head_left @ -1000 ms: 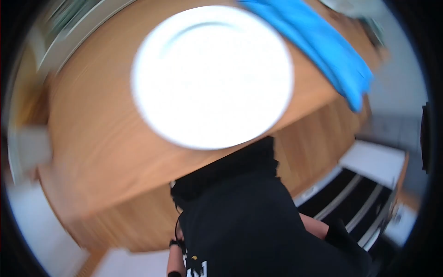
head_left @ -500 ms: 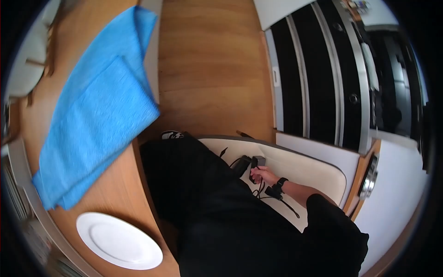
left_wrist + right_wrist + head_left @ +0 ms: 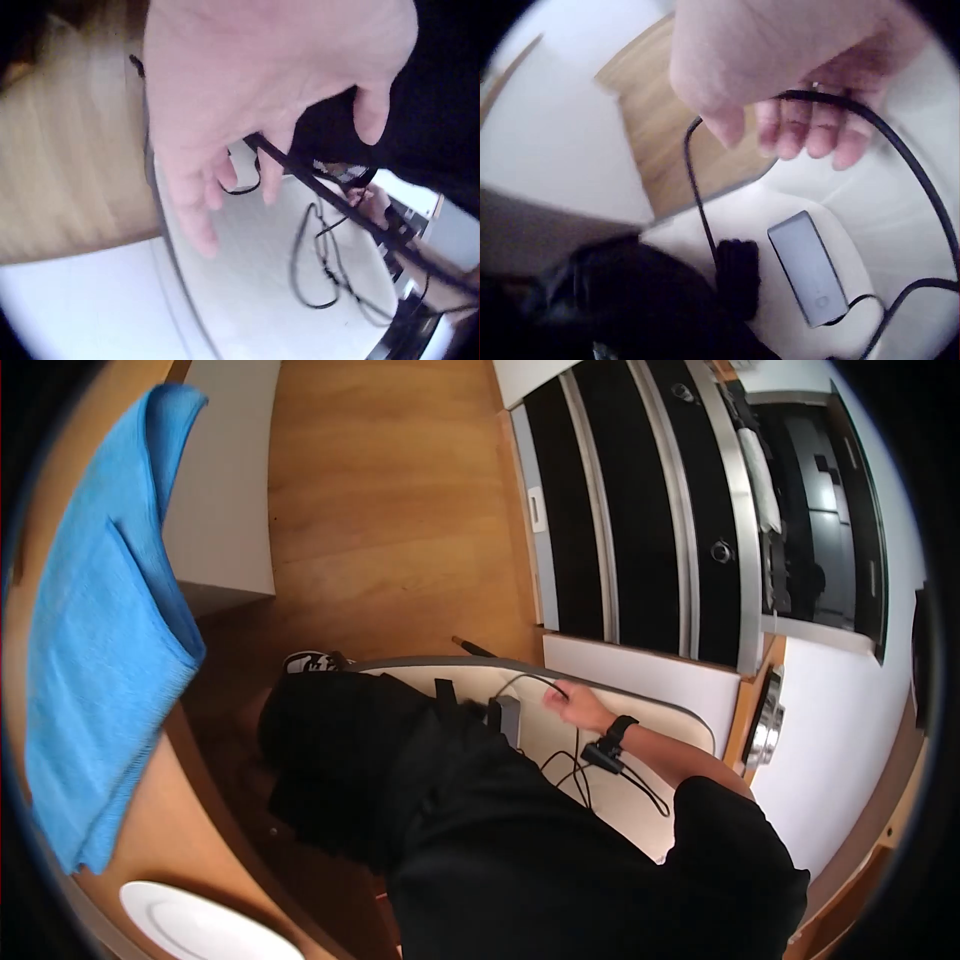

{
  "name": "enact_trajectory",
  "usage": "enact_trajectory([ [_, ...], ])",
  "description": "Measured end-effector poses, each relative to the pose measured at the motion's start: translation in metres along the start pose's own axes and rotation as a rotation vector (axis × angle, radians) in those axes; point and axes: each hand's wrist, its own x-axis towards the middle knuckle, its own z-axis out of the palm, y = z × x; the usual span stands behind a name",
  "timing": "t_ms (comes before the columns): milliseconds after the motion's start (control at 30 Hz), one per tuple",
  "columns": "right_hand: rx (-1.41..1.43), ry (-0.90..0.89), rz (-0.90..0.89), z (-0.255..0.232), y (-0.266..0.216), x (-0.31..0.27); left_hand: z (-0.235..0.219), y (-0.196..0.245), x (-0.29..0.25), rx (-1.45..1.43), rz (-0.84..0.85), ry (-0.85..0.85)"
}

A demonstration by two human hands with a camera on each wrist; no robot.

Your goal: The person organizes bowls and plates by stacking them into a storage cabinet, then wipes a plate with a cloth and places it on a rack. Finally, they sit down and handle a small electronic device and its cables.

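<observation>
On the cream seat [image 3: 640, 800], beside the person's leg, lies a small grey box [image 3: 808, 268] with a round mark on its face. Next to it is a black fuzzy block [image 3: 737, 279], from which a thin cable rises. My right hand [image 3: 582, 708] holds this black cable [image 3: 900, 146] above the seat, its fingers curled under the loop. My left hand [image 3: 277, 67] appears only in the left wrist view, fingers loosely bent and apart. A black cord [image 3: 337, 202] runs past its fingertips, and the seat shows below.
A blue cloth [image 3: 110, 630] hangs over the edge of the wooden table [image 3: 190, 800] at left, near a white plate [image 3: 200, 925]. Black-fronted drawers [image 3: 640, 510] stand beyond the seat. A black device [image 3: 602, 756] with a cable sits at the right wrist.
The view has swung from the plate and table toward the seat. My right hand has risen from beside the grey box, pulling the cable up into a loop.
</observation>
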Motion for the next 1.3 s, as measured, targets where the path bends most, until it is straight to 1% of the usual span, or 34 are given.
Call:
enact_trajectory([
  [33,-0.086,-0.127,-0.108,0.010,0.016,0.016,0.004,-0.015,-0.001,-0.039,-0.020,0.016],
  [67,-0.107,-0.149,-0.105,0.017,0.035,0.016,0.007,-0.028,-0.002,-0.070,-0.040,0.027],
  [133,-0.474,-0.388,-0.134,0.026,0.007,0.007,0.015,-0.051,-0.005,-0.152,-0.075,0.061],
  [167,-0.494,-0.421,-0.149,0.032,0.013,-0.002,0.018,-0.061,-0.009,-0.186,-0.085,0.080],
  [200,-0.746,-0.313,-0.298,0.034,0.019,-0.006,0.022,-0.070,-0.010,-0.226,-0.088,0.095],
  [233,-0.984,-0.176,-0.457,0.033,0.009,-0.002,0.028,-0.077,-0.012,-0.264,-0.090,0.107],
  [267,-0.993,-0.181,-0.485,0.029,0.001,0.003,0.032,-0.086,-0.016,-0.298,-0.095,0.119],
  [333,-1.254,-0.566,-0.040,0.022,-0.040,-0.001,0.039,-0.100,-0.021,-0.358,-0.098,0.134],
  [367,-1.268,-0.569,-0.061,0.021,-0.048,-0.003,0.043,-0.106,-0.022,-0.387,-0.106,0.139],
  [433,-1.309,-0.667,-0.262,0.015,-0.057,-0.005,0.050,-0.119,-0.030,-0.453,-0.110,0.161],
  [467,-1.331,-0.674,-0.287,0.013,-0.060,0.002,0.053,-0.125,-0.031,-0.485,-0.113,0.171],
  [533,-1.389,-0.874,-0.224,0.010,-0.070,0.011,0.061,-0.137,-0.035,-0.557,-0.118,0.192],
  [567,-1.465,-0.804,-0.225,0.013,-0.079,0.011,0.065,-0.142,-0.038,-0.593,-0.123,0.199],
  [600,-1.487,-0.808,-0.243,0.016,-0.087,0.019,0.069,-0.147,-0.039,-0.628,-0.128,0.208],
  [667,-1.447,-0.970,0.021,0.022,-0.097,0.039,0.076,-0.156,-0.047,-0.697,-0.146,0.228],
  [700,-1.421,-0.883,-0.177,0.025,-0.090,0.047,0.080,-0.160,-0.048,-0.738,-0.157,0.239],
  [733,-1.449,-0.894,-0.193,0.024,-0.077,0.062,0.083,-0.163,-0.054,-0.782,-0.169,0.251],
  [767,-1.267,-0.987,-0.253,0.022,-0.060,0.081,0.087,-0.168,-0.060,-0.830,-0.180,0.265],
  [800,-1.084,-1.079,-0.306,0.026,-0.062,0.093,0.092,-0.172,-0.066,-0.879,-0.191,0.276],
  [833,-0.928,-1.159,-0.133,0.033,-0.099,0.079,0.099,-0.175,-0.073,-0.935,-0.210,0.286],
  [867,-0.969,-1.188,-0.143,0.038,-0.101,0.087,0.106,-0.179,-0.080,-0.991,-0.221,0.300],
  [900,-0.880,-1.224,-0.089,0.038,-0.093,0.100,0.112,-0.183,-0.089,-1.058,-0.235,0.312],
  [933,-0.795,-1.260,-0.014,0.031,-0.084,0.115,0.120,-0.187,-0.101,-1.121,-0.250,0.323],
  [967,-0.701,-1.311,0.166,0.022,-0.084,0.128,0.131,-0.191,-0.114,-1.189,-0.267,0.333],
  [1000,-0.760,-1.272,0.277,0.028,-0.136,0.106,0.142,-0.195,-0.128,-1.266,-0.279,0.345],
  [1067,-0.749,-1.087,0.482,0.007,-0.144,0.129,0.173,-0.195,-0.156,-1.428,-0.296,0.372],
  [1133,-1.125,-1.254,0.060,0.015,-0.199,0.110,0.201,-0.192,-0.180,-1.582,-0.293,0.400],
  [1167,-1.355,-1.256,-0.115,0.010,-0.199,0.134,0.217,-0.189,-0.191,-1.663,-0.293,0.411],
  [1200,-1.339,-1.192,-0.135,0.023,-0.244,0.105,0.230,-0.183,-0.197,-1.742,-0.282,0.424],
  [1233,-1.403,-1.060,-0.427,0.032,-0.267,0.099,0.241,-0.174,-0.199,-1.822,-0.251,0.429],
  [1300,-1.634,-0.870,-0.573,0.053,-0.313,0.097,0.249,-0.158,-0.192,-1.924,-0.149,0.423],
])
